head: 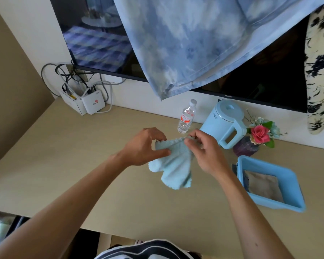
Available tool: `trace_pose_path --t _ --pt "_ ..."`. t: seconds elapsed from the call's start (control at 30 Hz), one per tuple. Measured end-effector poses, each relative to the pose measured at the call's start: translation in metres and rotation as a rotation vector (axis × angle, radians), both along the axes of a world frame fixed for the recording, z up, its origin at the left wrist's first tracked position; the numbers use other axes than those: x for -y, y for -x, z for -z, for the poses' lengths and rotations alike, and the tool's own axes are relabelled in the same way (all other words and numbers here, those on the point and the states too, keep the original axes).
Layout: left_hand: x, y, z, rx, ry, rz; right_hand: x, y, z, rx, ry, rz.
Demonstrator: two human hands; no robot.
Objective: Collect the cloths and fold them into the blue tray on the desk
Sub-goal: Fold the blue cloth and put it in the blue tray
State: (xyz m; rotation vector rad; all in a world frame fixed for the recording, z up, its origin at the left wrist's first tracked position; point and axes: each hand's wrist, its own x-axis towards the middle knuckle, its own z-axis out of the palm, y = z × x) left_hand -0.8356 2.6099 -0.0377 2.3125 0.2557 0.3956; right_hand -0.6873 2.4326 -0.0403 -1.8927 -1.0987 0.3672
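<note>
A small light blue fluffy cloth [174, 165] hangs above the middle of the beige desk [82, 165]. My left hand [144, 146] pinches its upper left corner between thumb and fingers. My right hand [204, 148] pinches the upper right edge. The cloth's lower part droops in loose folds toward the desk. To the right lies the blue tray [290, 186], with a folded beige cloth [262, 185] flat inside it and a dark cloth showing at that cloth's left edge.
Behind my hands stand a water bottle [186, 118], a light blue kettle [225, 122] and a vase with a pink flower [258, 135]. A white router [91, 102] with cables sits at the back left. A blue patterned fabric [185, 43] hangs over the TV [266, 81].
</note>
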Motion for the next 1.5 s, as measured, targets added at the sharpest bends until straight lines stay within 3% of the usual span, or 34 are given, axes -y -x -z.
trace_pose_path --t 0.17,0.4,0.67,0.9,1.07,1.27,1.5 --pt "-0.020 -0.005 -0.003 0.018 -0.186 0.069 -0.005 -0.017 -0.004 0.074 0.003 0.025" --pt "-0.049 -0.010 0.002 -0.135 -0.200 -0.014 0.003 -0.054 -0.008 0.095 0.105 0.045" --pt "-0.074 -0.016 0.003 -0.002 -0.205 -0.148 0.018 -0.091 -0.004 0.193 0.302 0.070" --pt "-0.083 0.005 0.006 0.076 -0.251 -0.116 0.034 -0.081 -0.006 0.173 0.228 0.008" --pt "-0.063 0.041 0.062 -0.144 -0.194 0.039 0.057 -0.044 0.049 0.017 0.365 -0.112" --pt "-0.026 0.084 0.158 -0.609 -0.169 0.132 0.084 0.000 0.141 -0.114 0.767 -0.181" --pt "-0.024 0.082 0.193 -0.635 0.005 0.037 0.095 0.001 0.184 -0.207 0.791 -0.109"
